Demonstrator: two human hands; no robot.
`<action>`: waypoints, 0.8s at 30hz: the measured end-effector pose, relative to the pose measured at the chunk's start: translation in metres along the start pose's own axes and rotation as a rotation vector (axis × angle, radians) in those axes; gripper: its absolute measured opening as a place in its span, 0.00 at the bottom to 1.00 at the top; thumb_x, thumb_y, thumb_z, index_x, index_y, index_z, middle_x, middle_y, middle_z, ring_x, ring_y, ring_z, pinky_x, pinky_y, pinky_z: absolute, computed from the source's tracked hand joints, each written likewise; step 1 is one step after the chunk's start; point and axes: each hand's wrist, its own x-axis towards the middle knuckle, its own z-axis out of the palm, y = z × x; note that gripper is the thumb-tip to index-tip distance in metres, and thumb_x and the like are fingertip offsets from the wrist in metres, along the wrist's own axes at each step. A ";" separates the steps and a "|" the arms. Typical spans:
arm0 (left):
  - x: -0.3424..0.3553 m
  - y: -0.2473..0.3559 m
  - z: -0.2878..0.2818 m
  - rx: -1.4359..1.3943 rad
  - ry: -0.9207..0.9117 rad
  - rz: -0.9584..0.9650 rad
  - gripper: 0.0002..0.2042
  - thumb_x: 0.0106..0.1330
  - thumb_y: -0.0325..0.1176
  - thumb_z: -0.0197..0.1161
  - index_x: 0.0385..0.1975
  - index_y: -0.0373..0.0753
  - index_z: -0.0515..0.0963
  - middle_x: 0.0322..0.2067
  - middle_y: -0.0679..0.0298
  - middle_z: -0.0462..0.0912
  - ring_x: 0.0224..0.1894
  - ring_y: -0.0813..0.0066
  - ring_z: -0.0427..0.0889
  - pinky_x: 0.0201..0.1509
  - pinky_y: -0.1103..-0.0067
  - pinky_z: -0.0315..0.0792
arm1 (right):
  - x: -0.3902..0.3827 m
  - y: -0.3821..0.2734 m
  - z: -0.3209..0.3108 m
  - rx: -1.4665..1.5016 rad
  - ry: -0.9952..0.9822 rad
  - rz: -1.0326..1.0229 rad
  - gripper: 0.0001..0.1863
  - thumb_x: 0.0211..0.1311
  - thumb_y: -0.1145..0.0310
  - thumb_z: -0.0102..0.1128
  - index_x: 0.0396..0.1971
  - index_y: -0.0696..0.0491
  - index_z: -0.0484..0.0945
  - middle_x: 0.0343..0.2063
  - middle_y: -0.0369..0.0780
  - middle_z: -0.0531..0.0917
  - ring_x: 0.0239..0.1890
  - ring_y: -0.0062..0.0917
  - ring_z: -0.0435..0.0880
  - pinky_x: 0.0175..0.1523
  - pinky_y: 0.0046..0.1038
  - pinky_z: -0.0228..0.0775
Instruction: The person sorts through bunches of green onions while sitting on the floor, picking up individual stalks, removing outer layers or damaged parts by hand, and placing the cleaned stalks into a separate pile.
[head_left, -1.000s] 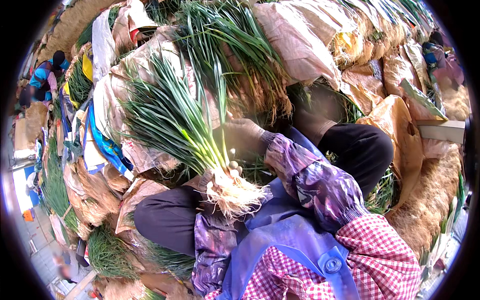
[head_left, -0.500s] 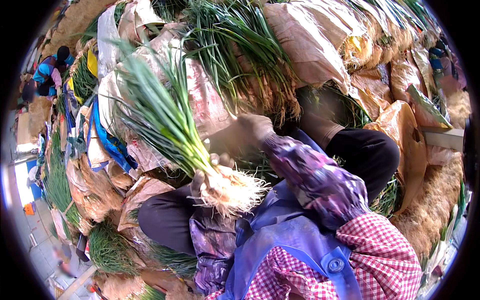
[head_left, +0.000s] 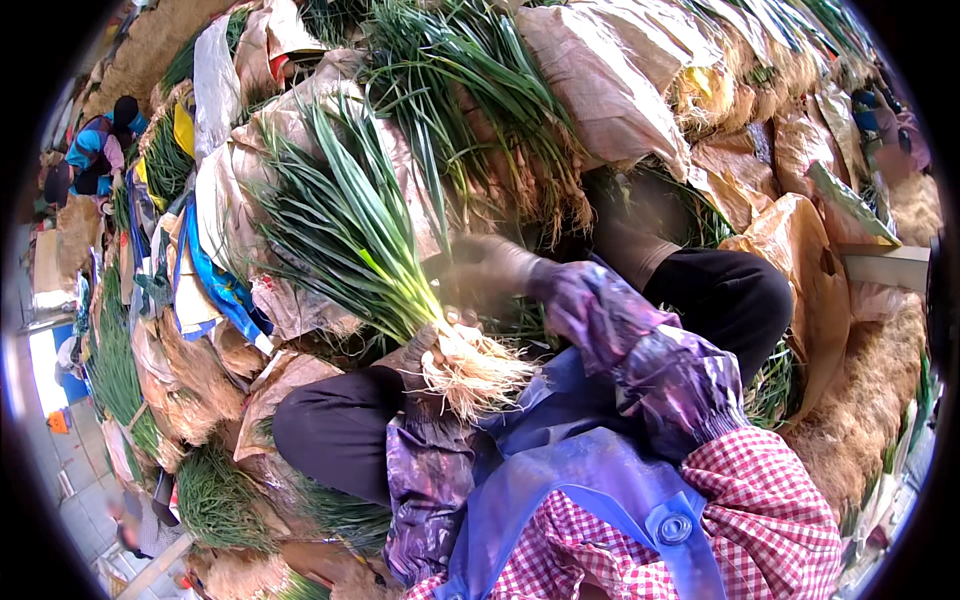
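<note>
Green onions (head_left: 345, 240), gathered into one bunch, stand tilted over the lap of a seated person, with the long green leaves fanning up and to the left and the pale, stringy roots (head_left: 478, 375) hanging down at the lower end. The left hand (head_left: 425, 352), in a dirty glove, is closed around the white stems just above the roots. The right hand (head_left: 490, 272), also gloved, is next to the stems on the right side; it is blurred, so I cannot tell whether its fingers are pinching a leaf or simply resting there.

Judging by the pose, the person seems to be sorting or cleaning the bunch by hand. The next move would call for a steady left-hand hold while the right hand works along the stems.

The person wears purple patterned sleeves (head_left: 640, 350), a blue apron (head_left: 590, 480) with a round button, a red and white checked shirt (head_left: 760, 520) and black trousers (head_left: 340, 425).

Around them, no printed labels or signs can be made out. A loose heap of green onions (head_left: 470, 110) lies on tan woven sacks (head_left: 600, 90) at the top of the view. More brown sacks and paper wrappings fill the right side, beside piles of straw (head_left: 870, 400). A crumpled blue plastic sheet (head_left: 215, 280) lies to the left of the bunch. Further bundles of green onions (head_left: 215, 495) in brown wrapping sit at the lower left. Another worker in a blue top (head_left: 95, 150) crouches far off at the upper left.
</note>
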 end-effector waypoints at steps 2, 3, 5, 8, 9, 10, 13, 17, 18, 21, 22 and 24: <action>-0.011 0.003 0.003 -0.011 -0.017 0.038 0.22 0.63 0.39 0.57 0.52 0.37 0.61 0.45 0.60 0.67 0.56 0.62 0.63 0.65 0.68 0.60 | 0.001 -0.004 0.018 -0.383 -0.051 -0.079 0.17 0.58 0.57 0.61 0.37 0.57 0.79 0.30 0.43 0.82 0.35 0.25 0.79 0.42 0.29 0.72; -0.009 0.001 0.003 -0.030 -0.034 0.028 0.21 0.63 0.39 0.57 0.51 0.37 0.61 0.45 0.60 0.67 0.56 0.62 0.64 0.64 0.68 0.60 | -0.004 -0.003 0.018 -0.580 -0.043 -0.113 0.15 0.59 0.59 0.59 0.33 0.57 0.80 0.26 0.43 0.82 0.31 0.25 0.80 0.39 0.30 0.72; -0.013 0.002 0.009 -0.034 -0.037 0.037 0.20 0.63 0.40 0.57 0.49 0.37 0.62 0.45 0.60 0.66 0.55 0.63 0.64 0.64 0.68 0.61 | -0.003 0.036 -0.003 0.015 0.351 -0.096 0.12 0.61 0.62 0.57 0.31 0.57 0.79 0.22 0.39 0.79 0.24 0.22 0.76 0.32 0.27 0.71; -0.025 0.006 0.009 -0.084 -0.082 0.048 0.18 0.63 0.40 0.58 0.47 0.38 0.64 0.45 0.60 0.66 0.53 0.64 0.66 0.63 0.69 0.62 | -0.015 0.025 -0.029 0.453 0.432 0.249 0.08 0.62 0.66 0.56 0.34 0.54 0.76 0.17 0.33 0.73 0.15 0.15 0.69 0.20 0.20 0.66; -0.025 0.005 0.008 -0.117 -0.113 0.029 0.18 0.63 0.40 0.58 0.46 0.38 0.65 0.45 0.60 0.65 0.53 0.65 0.66 0.63 0.69 0.63 | -0.019 0.005 -0.019 0.592 0.327 0.275 0.09 0.62 0.65 0.56 0.37 0.54 0.76 0.17 0.33 0.73 0.15 0.15 0.69 0.19 0.19 0.65; -0.022 0.004 0.006 -0.144 -0.138 0.012 0.17 0.63 0.40 0.58 0.46 0.39 0.65 0.45 0.60 0.65 0.52 0.65 0.66 0.63 0.69 0.63 | -0.020 -0.013 -0.007 0.804 0.212 0.318 0.10 0.62 0.64 0.56 0.38 0.55 0.76 0.17 0.33 0.74 0.15 0.15 0.69 0.19 0.19 0.65; -0.014 -0.005 0.002 -0.150 -0.099 -0.019 0.17 0.62 0.40 0.58 0.45 0.39 0.66 0.43 0.60 0.65 0.51 0.66 0.66 0.61 0.70 0.63 | -0.013 -0.031 0.023 1.181 -0.043 0.228 0.14 0.62 0.60 0.55 0.38 0.55 0.76 0.19 0.33 0.76 0.14 0.15 0.70 0.20 0.16 0.67; -0.004 -0.004 -0.003 -0.074 -0.014 -0.025 0.17 0.61 0.41 0.59 0.45 0.40 0.65 0.41 0.61 0.65 0.49 0.67 0.65 0.57 0.71 0.63 | -0.008 -0.040 0.023 0.487 0.031 0.025 0.15 0.63 0.58 0.54 0.32 0.56 0.78 0.23 0.35 0.80 0.17 0.16 0.74 0.24 0.18 0.70; 0.000 -0.005 -0.008 -0.052 -0.001 -0.034 0.18 0.61 0.41 0.60 0.45 0.40 0.65 0.40 0.62 0.65 0.48 0.67 0.65 0.56 0.71 0.63 | -0.010 -0.037 0.021 0.084 0.061 -0.010 0.17 0.63 0.56 0.52 0.32 0.57 0.79 0.24 0.39 0.81 0.20 0.24 0.76 0.28 0.24 0.71; -0.003 -0.002 -0.012 -0.015 0.069 -0.025 0.18 0.60 0.41 0.60 0.45 0.41 0.65 0.39 0.63 0.64 0.47 0.68 0.64 0.54 0.72 0.63 | -0.010 -0.032 0.026 -0.699 0.206 -0.006 0.21 0.63 0.53 0.48 0.30 0.57 0.78 0.25 0.47 0.80 0.26 0.36 0.80 0.34 0.34 0.72; -0.006 0.001 -0.016 0.002 0.093 -0.014 0.18 0.60 0.41 0.61 0.45 0.41 0.65 0.38 0.63 0.64 0.46 0.69 0.64 0.53 0.73 0.63 | -0.010 -0.029 0.031 -0.566 0.267 0.018 0.20 0.63 0.54 0.48 0.28 0.57 0.78 0.23 0.45 0.80 0.25 0.34 0.79 0.33 0.33 0.71; -0.005 0.000 -0.022 0.029 0.109 -0.030 0.19 0.59 0.41 0.61 0.45 0.42 0.64 0.37 0.64 0.64 0.45 0.69 0.64 0.51 0.73 0.62 | -0.011 -0.003 0.039 0.019 0.501 0.058 0.18 0.63 0.56 0.49 0.25 0.56 0.76 0.20 0.40 0.78 0.23 0.30 0.78 0.31 0.31 0.71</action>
